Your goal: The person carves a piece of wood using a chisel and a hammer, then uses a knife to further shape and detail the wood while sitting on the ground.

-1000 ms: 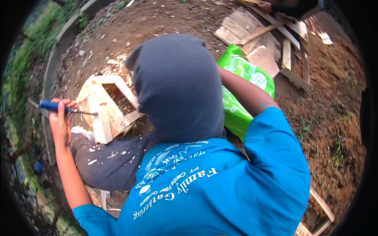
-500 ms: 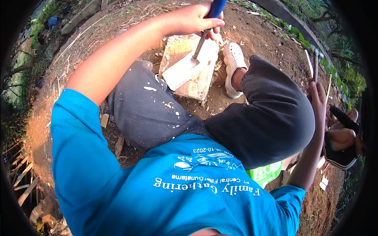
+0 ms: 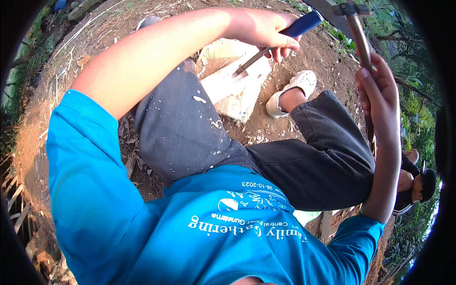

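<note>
My left hand is closed round a chisel with a blue handle, which slants up to the right. Its metal blade meets a pale, flat piece of wood, with the tip near a small notch. That piece rests on a rough wooden block on the ground between my legs. Off to the right, my right hand grips the handle of a hammer. The hammer's dark head is raised, to the right of the chisel's handle end and apart from it in this view.
A foot in a white clog stands right of the block. Wood chips lie on the brown soil. A person in a dark cap sits at the far right. Split wood lies at the left edge, and greenery borders the ground.
The hammer has come up and closer to the chisel with my right hand. The chisel leans further right, its tip still on the pale wood. The whole view has shifted somewhat.
</note>
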`<state>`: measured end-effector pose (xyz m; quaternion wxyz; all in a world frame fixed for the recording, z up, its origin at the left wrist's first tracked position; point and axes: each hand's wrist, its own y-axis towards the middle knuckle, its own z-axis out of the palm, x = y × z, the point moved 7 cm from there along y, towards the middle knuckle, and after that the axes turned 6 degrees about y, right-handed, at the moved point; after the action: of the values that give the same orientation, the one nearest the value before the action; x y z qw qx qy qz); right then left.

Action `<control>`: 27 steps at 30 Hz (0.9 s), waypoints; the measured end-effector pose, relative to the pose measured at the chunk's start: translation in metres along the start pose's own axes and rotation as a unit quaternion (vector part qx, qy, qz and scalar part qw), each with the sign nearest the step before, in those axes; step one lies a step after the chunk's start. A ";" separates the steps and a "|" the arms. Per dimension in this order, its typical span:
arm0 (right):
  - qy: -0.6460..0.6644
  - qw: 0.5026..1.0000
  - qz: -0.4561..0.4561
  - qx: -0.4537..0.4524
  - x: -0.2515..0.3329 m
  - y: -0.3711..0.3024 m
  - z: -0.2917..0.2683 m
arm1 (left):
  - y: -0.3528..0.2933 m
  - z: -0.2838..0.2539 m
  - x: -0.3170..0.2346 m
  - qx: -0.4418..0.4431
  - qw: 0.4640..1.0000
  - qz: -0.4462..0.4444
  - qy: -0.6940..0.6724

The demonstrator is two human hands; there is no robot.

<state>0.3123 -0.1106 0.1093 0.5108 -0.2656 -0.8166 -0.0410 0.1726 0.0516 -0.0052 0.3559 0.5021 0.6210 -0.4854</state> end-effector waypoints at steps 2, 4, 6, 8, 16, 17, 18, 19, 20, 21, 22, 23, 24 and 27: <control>0.039 0.998 -0.051 -0.027 0.006 0.004 -0.005 | 0.003 -0.007 0.004 0.023 0.996 0.007 -0.084; 0.068 0.997 -0.038 0.006 0.001 0.004 0.005 | -0.001 -0.013 0.010 0.005 0.998 0.015 -0.053; 0.046 0.999 -0.002 0.025 -0.007 0.001 0.012 | -0.001 -0.015 0.017 0.020 0.998 -0.011 -0.061; 0.031 0.999 0.001 0.040 -0.013 0.000 0.012 | -0.005 -0.017 0.014 -0.022 0.995 -0.034 -0.092; 0.105 0.993 -0.031 0.046 -0.018 0.027 0.014 | -0.018 -0.021 -0.005 -0.101 0.920 -0.112 0.363; 0.112 0.992 -0.042 0.051 -0.015 0.031 0.013 | -0.023 -0.011 0.014 -0.075 0.910 -0.148 0.379; 0.236 0.963 -0.027 0.131 -0.004 0.032 0.016 | -0.025 0.002 0.027 -0.064 0.908 -0.132 0.392; 0.349 0.914 0.008 0.206 0.007 0.032 0.019 | -0.026 0.013 0.037 -0.053 0.905 -0.116 0.405; 0.319 0.931 -0.006 0.179 0.004 0.034 0.018 | -0.027 0.020 0.039 -0.050 0.904 -0.107 0.410; 0.289 0.945 -0.019 0.151 0.002 0.034 0.018 | -0.026 0.019 0.039 -0.062 0.906 -0.092 0.409; 0.256 0.958 -0.031 0.128 0.000 0.036 0.020 | -0.026 0.019 0.039 -0.077 0.908 -0.081 0.404; 0.221 0.969 -0.045 0.103 0.001 0.037 0.020 | -0.024 0.017 0.038 -0.093 0.909 -0.068 0.400; 0.186 0.978 -0.060 0.079 0.002 0.038 0.020 | -0.019 0.015 0.046 -0.117 0.911 -0.063 0.390; 0.155 0.985 -0.054 0.054 0.004 0.040 0.014 | -0.002 0.015 0.039 -0.123 0.913 -0.061 0.385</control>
<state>0.3187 -0.0703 0.0975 0.6416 -0.1833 -0.7419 -0.0653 0.1603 0.0480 -0.0449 0.1179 0.5634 0.7940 -0.1956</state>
